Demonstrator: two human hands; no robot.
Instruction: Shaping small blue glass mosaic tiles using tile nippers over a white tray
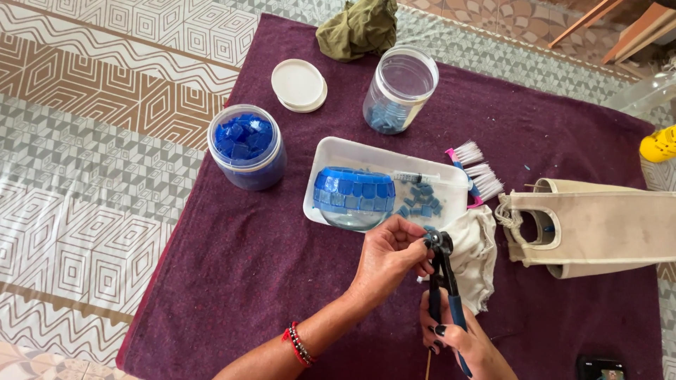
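My left hand (391,257) pinches a small blue tile (429,237) at the jaws of blue-handled nippers (443,281). My right hand (451,338) grips the nipper handles from below. Just beyond, a white tray (331,151) holds a glass bowl (354,199) partly covered in blue mosaic tiles, loose pale-blue tiles (421,200) and a syringe (415,178). All of it rests on a purple cloth (232,267).
A jar of dark-blue tiles (246,146) stands left of the tray. An open clear jar with pale-blue tiles (398,88) and its white lids (298,84) lie behind. Brushes (475,169), a white rag (472,253), a cream bag (598,225), green cloth (358,28).
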